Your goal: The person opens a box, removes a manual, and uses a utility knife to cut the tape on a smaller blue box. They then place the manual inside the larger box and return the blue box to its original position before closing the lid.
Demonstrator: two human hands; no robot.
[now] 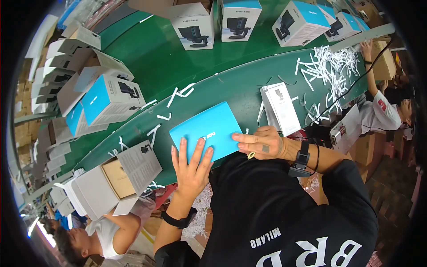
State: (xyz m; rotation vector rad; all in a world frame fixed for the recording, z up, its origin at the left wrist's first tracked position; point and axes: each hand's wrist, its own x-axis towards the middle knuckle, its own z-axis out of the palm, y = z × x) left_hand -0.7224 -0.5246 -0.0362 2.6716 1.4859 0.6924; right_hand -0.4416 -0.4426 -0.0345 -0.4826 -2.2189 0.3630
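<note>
Blue-topped box (pixel 204 123) — over near side of green surface (pixel 240 89), between both hands. Left hand (pixel 190 167) open, fingers spread flat on blue face, no grip visible. Right hand (pixel 264 144) half curled, two fingertips at box's right edge; cannot tell whether it pinches. Step in hand: seemingly pressing or steadying top. Next move probably calls for even hold on both sides — clear of white folded card (pixel 284 109) beyond right hand.

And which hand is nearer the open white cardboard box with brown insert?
Left. Your left hand rests on the blue rectangular box, right of the open box; your right hand is farther away, at the blue box's right edge.
</note>
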